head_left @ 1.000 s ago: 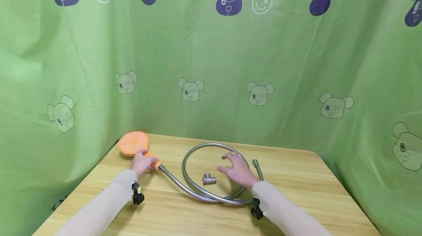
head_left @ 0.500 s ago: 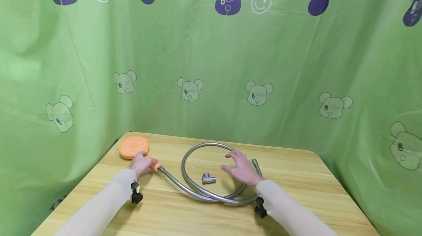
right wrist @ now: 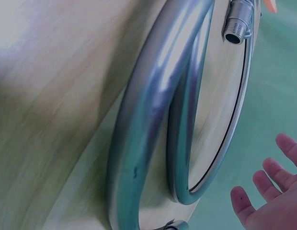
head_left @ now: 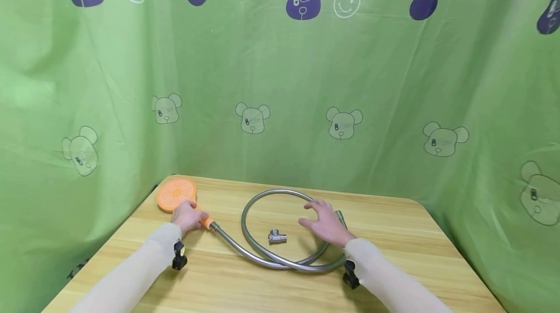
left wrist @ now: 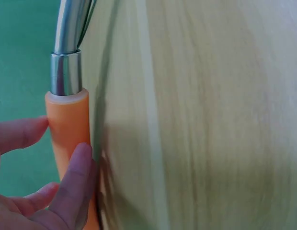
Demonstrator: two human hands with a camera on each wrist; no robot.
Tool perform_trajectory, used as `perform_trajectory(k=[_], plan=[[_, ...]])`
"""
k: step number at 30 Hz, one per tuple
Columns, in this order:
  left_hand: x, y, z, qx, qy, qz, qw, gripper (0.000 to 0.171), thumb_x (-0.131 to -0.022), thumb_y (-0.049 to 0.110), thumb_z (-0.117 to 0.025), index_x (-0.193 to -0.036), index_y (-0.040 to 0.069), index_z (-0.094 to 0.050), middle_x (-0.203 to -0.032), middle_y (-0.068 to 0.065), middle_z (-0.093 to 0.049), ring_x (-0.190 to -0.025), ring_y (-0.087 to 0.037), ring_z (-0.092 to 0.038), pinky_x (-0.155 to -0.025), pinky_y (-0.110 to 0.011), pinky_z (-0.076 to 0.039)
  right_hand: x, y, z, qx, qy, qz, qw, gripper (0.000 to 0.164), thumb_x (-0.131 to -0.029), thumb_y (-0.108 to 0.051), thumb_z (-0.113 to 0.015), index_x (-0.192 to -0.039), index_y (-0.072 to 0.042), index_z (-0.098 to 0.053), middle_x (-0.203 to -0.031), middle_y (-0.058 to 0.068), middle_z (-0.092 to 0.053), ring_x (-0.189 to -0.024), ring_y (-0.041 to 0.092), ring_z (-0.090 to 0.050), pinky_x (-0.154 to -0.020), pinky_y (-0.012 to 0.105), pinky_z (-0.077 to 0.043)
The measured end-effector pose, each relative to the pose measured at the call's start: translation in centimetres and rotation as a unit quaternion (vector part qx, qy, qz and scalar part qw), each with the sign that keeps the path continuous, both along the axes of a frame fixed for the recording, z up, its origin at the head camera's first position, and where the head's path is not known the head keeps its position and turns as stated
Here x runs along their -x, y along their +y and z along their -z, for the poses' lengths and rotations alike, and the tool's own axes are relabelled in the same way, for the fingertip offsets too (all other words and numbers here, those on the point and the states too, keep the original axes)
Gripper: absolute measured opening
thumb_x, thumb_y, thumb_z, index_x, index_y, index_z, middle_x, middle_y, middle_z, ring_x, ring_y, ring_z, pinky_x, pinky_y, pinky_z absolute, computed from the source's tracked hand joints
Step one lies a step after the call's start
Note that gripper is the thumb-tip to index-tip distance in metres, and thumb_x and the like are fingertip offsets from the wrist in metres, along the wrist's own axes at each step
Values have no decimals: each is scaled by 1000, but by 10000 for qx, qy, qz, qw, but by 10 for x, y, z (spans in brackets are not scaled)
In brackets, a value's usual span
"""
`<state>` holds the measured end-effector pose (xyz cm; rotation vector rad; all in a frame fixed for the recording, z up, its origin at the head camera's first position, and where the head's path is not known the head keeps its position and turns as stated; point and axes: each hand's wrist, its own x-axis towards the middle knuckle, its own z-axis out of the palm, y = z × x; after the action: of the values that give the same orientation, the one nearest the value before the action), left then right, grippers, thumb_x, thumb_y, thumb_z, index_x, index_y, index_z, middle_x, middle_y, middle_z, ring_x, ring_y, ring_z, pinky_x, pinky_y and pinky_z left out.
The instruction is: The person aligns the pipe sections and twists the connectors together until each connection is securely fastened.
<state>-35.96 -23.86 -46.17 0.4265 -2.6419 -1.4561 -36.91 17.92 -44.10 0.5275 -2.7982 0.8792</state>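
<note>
An orange plastic shower head with a round face [head_left: 177, 195] lies at the far left of the light wooden table [head_left: 393, 254], joined to a coiled silver metal hose [head_left: 280, 259]. The left hand [head_left: 187, 217] grasps its handle, fingers wrapped round. The right hand [head_left: 325, 223] hovers spread, holding nothing, above the coil, just beside a small silver metal valve fitting [head_left: 277, 237].

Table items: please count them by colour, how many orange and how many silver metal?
Orange: 1, the shower head, its handle gripped by the left hand
Silver metal: 2, the hose and the valve fitting
Total: 3
</note>
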Motion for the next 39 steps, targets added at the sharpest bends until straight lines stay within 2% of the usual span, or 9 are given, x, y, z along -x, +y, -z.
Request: perform_trajectory(k=[2, 5, 7, 9, 11, 19, 29, 35, 39], plan=[[2, 0, -2, 336, 22, 68, 9994, 65, -78, 14, -78, -133, -8, -52, -113, -27, -64, -60, -16, -67, -60, -26, -57, -1, 1, 0, -44, 6, 8, 10000, 55, -90, -41, -70, -134, -10, -60, -151, 18, -46, -140, 39, -39, -112, 66, -32], [1, 2, -8, 1031, 171, 179, 9944, 63, -75, 16, -76, -130, -9, -56, -118, -30, -64, -84, -30, -70, -80, -40, -58, -1, 3, 1, -86, 27, 8, 10000, 56, -90, -42, -70, -134, -9, -60, -151, 17, -46, -140, 39, -39, -112, 66, -32], [1, 6, -13, 1482, 240, 219, 9884, 62, -75, 19, -74, -129, -8, -59, -122, -30, -63, -103, -40, -64, -92, -49, -52, -1, 4, 2, -63, 15, -6, 10000, 56, -90, -41, -70, -134, -9, -60, -150, 17, -47, -140, 39, -39, -112, 65, -32], [0, 10, -17, 1796, 285, 275, 9829, 59, -77, 23, -73, -127, -6, -61, -125, -30, -62, -114, -45, -57, -98, -55, -46, 0, 6, 2, -73, 46, -18, 10000, 56, -90, -42, -70, -134, -9, -60, -149, 17, -48, -139, 39, -40, -112, 65, -32], [1, 15, -21, 1908, 260, 321, 9808, 53, -81, 26, -72, -125, -3, -63, -124, -27, -64, -114, -44, -59, -97, -55, -47, 1, 9, 2, -94, 66, -45, 9999, 57, -90, -42, -70, -135, -9, -59, -149, 17, -48, -138, 39, -41, -112, 65, -32], [6, 40, -36, 1933, 384, 691, 9780, 44, -86, 28, -70, -124, 6, -66, -119, -17, -69, -105, -33, -65, -90, -49, -52, 4, 23, -1, -261, 243, -2, 9994, 62, -92, -44, -68, -139, -5, -56, -148, 20, -47, -137, 42, -41, -111, 66, -32], [13, 76, -42, 1459, 448, 1098, 9822, 46, -86, 25, -74, -128, 9, -64, -120, -13, -68, -103, -30, -64, -90, -49, -53, 6, 36, 1, -270, 158, 129, 9994, 65, -89, -49, -68, -140, -10, -56, -153, 20, -42, -141, 43, -36, -111, 71, -28], [18, 99, -44, 1593, 543, 1406, 9757, 44, -83, 26, -77, -125, 13, -67, -117, -10, -69, -101, -28, -65, -88, -47, -54, 7, 45, 3, -327, 153, 195, 9992, 68, -90, -44, -69, -143, -5, -52, -155, 24, -38, -142, 47, -34, -110, 74, -27], [18, 110, -47, 1610, 552, 1596, 9724, 47, -81, 24, -79, -125, 14, -66, -110, -8, -70, -93, -23, -66, -82, -43, -55, 9, 49, 4, -310, 234, 176, 9991, 67, -90, -37, -71, -143, -2, -51, -153, 26, -39, -140, 47, -36, -109, 74, -29]])
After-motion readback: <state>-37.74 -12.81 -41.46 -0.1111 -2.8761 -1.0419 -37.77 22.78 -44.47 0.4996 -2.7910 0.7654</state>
